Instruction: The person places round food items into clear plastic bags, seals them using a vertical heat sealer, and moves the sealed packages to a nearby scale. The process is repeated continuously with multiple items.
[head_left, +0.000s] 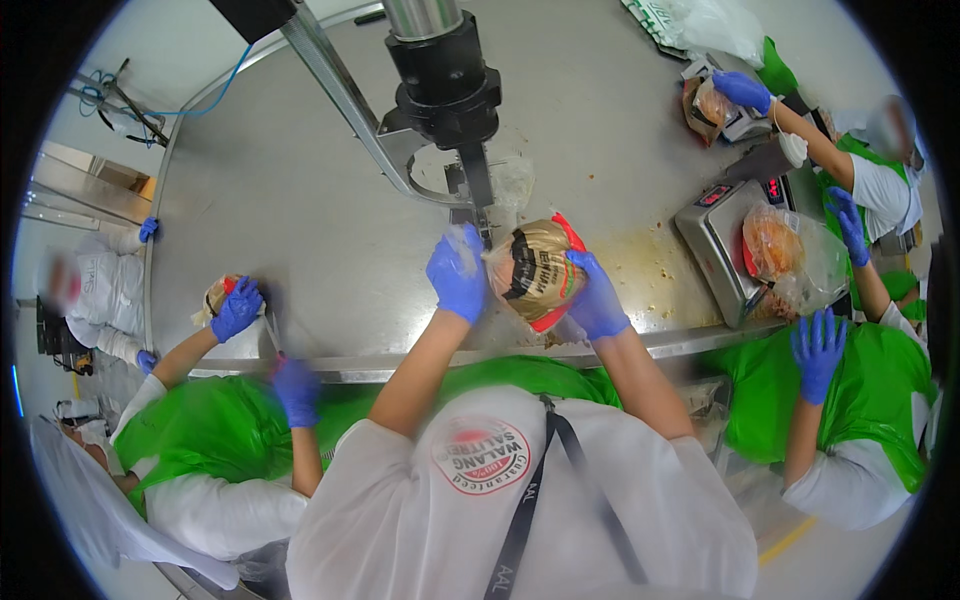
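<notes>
A ham in a printed plastic bag (537, 271), gold with red edges, is held up in front of me over the steel table. My left hand (459, 271), in a blue glove, grips the gathered clear neck of that bag. It is right beside the jaw of a bag clipping machine (472, 176). With my right hand (597, 294), also gloved in blue, I support the ham from its right side. The bag's neck reaches to the machine's lower end; whether it sits inside the jaw is hidden.
The steel table (315, 195) spans the front. At left, a co-worker holds scissors (271, 330) beside a smaller bagged ham (219, 296). At right, a bagged ham (776, 244) rests on a digital scale (724, 240), near other co-workers. Clear plastic (514, 184) lies behind the clipper; crumbs dot the tabletop.
</notes>
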